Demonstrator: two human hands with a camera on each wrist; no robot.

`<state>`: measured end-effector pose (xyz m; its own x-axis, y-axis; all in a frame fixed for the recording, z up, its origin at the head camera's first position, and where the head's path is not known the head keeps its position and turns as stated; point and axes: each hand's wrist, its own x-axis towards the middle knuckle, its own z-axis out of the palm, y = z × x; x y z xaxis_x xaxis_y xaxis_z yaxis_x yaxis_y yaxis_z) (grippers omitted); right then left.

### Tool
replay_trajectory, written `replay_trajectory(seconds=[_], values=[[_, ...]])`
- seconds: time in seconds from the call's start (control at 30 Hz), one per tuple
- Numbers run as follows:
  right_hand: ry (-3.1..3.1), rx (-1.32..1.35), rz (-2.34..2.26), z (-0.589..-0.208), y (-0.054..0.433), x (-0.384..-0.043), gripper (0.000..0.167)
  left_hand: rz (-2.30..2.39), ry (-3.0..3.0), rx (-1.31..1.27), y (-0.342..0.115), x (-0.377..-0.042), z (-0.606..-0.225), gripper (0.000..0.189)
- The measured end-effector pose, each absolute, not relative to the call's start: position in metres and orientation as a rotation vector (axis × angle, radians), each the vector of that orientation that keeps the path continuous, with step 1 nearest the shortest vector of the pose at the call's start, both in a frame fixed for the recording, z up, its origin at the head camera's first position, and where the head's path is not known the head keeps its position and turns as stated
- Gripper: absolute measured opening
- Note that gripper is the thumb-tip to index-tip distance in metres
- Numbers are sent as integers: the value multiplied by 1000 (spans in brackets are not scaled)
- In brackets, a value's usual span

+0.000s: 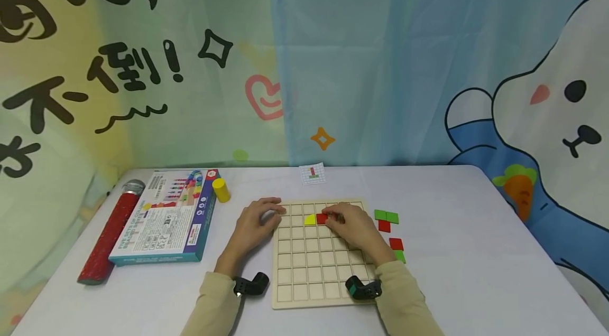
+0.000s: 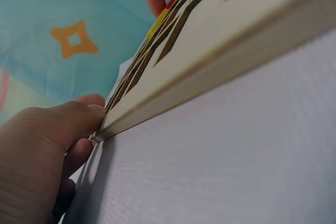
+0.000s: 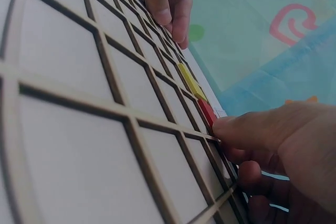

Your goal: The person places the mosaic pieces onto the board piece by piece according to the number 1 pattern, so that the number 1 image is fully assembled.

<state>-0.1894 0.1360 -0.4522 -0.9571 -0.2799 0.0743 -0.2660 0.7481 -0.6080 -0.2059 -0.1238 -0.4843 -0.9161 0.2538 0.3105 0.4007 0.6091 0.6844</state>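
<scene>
- White-covered table before a cartoon-printed curtain.
- Left hand pinches the wooden grid board by its edge.
- Right hand pinches 1 red tile; 1 yellow tile just left of its fingertips.

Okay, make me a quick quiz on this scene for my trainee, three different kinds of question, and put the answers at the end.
1. Which hand touches the red tile on the board?
2. True or false: in the head view, the yellow tile lies to the left of that red tile.
3. The yellow cylinder stands closest to: A, the printed card; B, the box; C, the board.

Key:
1. The right hand.
2. True.
3. B, the box.
</scene>
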Motion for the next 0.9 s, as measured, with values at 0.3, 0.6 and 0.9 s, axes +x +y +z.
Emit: replay_trajectory(seconds=[0.3,0.6,0.9], values=[[2790,-486,-1155,-450,147,-189,27,-1184,-2665,-533,-123,-206,-484,15],[2814,-488,-1194,-448,180,-188,21,-1167,-2663,-541,-123,-207,-484,15],[2926,-404,-966,-443,231,-176,13,-1113,-2637,-570,-124,-208,-487,15]])
